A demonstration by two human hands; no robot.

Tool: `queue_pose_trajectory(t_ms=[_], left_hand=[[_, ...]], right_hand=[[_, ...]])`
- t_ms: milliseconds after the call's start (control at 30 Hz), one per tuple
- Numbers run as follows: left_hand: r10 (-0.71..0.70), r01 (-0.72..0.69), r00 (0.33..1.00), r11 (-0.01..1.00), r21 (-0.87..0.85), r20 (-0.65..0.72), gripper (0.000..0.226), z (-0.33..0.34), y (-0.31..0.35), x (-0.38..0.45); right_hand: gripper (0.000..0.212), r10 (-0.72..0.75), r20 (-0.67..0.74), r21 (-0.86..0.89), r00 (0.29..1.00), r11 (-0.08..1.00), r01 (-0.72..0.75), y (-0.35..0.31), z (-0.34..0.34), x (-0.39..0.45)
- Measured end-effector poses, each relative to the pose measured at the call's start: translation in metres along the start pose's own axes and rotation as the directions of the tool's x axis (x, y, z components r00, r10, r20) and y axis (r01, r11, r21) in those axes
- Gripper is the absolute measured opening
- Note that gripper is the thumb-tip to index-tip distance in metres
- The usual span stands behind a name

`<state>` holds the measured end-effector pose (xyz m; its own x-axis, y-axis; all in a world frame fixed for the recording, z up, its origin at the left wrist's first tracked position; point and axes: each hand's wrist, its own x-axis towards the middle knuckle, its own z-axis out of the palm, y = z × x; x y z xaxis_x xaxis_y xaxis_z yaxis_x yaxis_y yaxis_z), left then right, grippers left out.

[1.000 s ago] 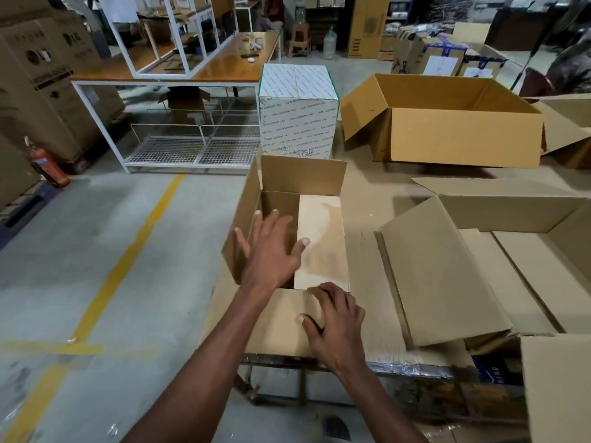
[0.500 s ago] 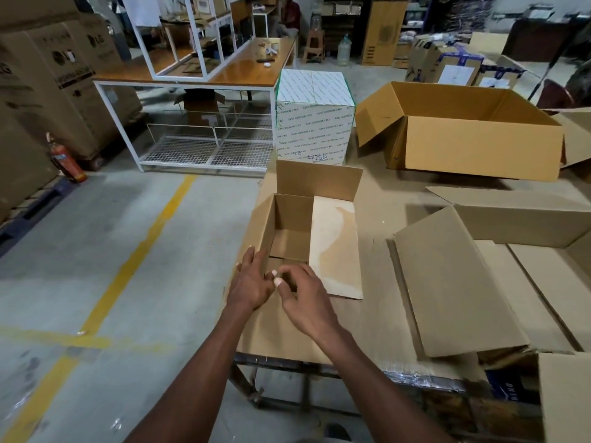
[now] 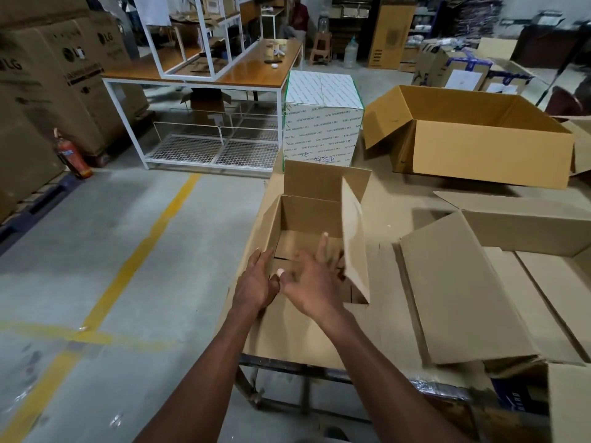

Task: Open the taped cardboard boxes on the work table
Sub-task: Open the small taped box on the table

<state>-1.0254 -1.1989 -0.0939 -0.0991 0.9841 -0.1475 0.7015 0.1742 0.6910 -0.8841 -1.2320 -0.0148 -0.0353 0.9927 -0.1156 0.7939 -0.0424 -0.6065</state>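
A small brown cardboard box (image 3: 307,215) stands open on the work table (image 3: 387,318) at its left edge. Its far flap is upright and its right flap (image 3: 353,247) stands raised on edge. My left hand (image 3: 256,284) rests on the box's near left corner and near flap. My right hand (image 3: 311,279) reaches over the near edge into the opening with fingers spread, close to the right flap's lower edge. The two hands touch at the thumbs. A white printed box (image 3: 323,119) stands closed just behind the small box.
A large open brown box (image 3: 473,145) sits at the back right. Flattened and opened cartons (image 3: 473,298) cover the table's right side. To the left are a concrete floor with yellow lines, a white-framed wooden table (image 3: 204,75), stacked LG cartons (image 3: 54,78) and a red extinguisher (image 3: 68,155).
The box's right flap, lying over the opening before, now stands raised. My right hand has moved from the near flap forward into the opening. My left hand shifted to the near corner.
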Motion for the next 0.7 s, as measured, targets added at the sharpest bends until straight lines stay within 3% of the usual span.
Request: queue_pose_trajectory(t_ms=[100, 233, 333, 433, 500, 600, 700], left_hand=[[-0.005, 0.005, 1.0, 1.0, -0.009, -0.027, 0.068, 0.001, 0.003, -0.001], [-0.015, 0.014, 0.999, 0.999, -0.031, -0.047, 0.074, 0.002, 0.003, -0.003], [-0.017, 0.016, 0.999, 1.0, -0.024, -0.047, 0.075, 0.002, 0.003, -0.004], [-0.021, 0.021, 0.999, 1.0, -0.004, -0.04, 0.076, 0.001, 0.005, -0.003], [-0.023, 0.023, 0.999, 1.0, -0.005, -0.031, 0.077, 0.001, 0.005, -0.003], [-0.016, 0.017, 1.0, 0.999, 0.029, -0.026, 0.078, 0.001, 0.004, -0.001], [-0.026, 0.028, 0.999, 0.997, 0.069, -0.03, 0.079, 0.003, 0.004, 0.003]], right_hand=[[0.065, 0.078, -0.114, -0.041, 0.99, 0.996, -0.083, 0.026, -0.018, 0.007], [0.078, 0.287, -0.124, -0.003, 0.95, 0.957, -0.29, 0.07, -0.033, 0.024], [0.098, 0.344, 0.022, 0.051, 0.939, 0.937, -0.344, 0.101, -0.036, 0.029], [0.131, 0.281, 0.273, 0.035, 0.92, 0.953, -0.302, 0.122, -0.039, 0.028], [0.143, 0.248, 0.338, -0.025, 0.908, 0.967, -0.255, 0.13, -0.04, 0.026], [0.139, 0.208, 0.304, -0.045, 0.93, 0.978, -0.204, 0.136, -0.036, 0.025], [0.11, 0.153, 0.273, -0.022, 0.95, 0.988, -0.153, 0.137, -0.036, 0.022]])
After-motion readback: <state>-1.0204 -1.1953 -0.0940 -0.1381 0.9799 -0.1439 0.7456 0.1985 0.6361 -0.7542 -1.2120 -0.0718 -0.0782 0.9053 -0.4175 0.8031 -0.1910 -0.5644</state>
